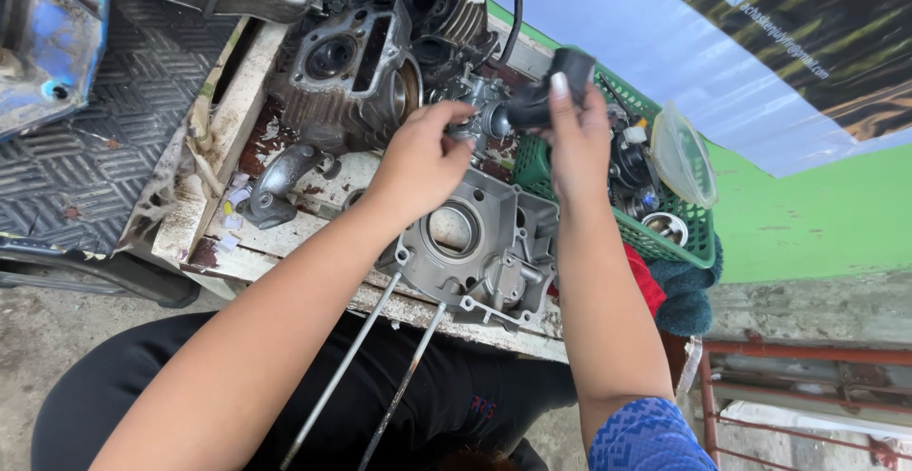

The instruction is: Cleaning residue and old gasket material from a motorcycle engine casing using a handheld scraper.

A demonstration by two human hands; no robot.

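Note:
My left hand (421,160) pinches a small metal carburettor (480,115) held above the bench. My right hand (578,139) grips the black rubber intake piece (551,86) joined to that carburettor's right side. Below both hands lies a grey aluminium engine crankcase half (484,243) with a round bore, resting on a worn wooden bench (237,115). Two long steel studs (366,367) stick out of the case toward me, over my lap.
A finned cylinder head (351,72) and more engine parts stand at the back of the bench. A curved metal intake pipe (280,186) lies left. A green plastic basket (665,234) with parts and a clear lid (682,153) sits right, above red and teal cloths. A rubber mat (95,129) lies left.

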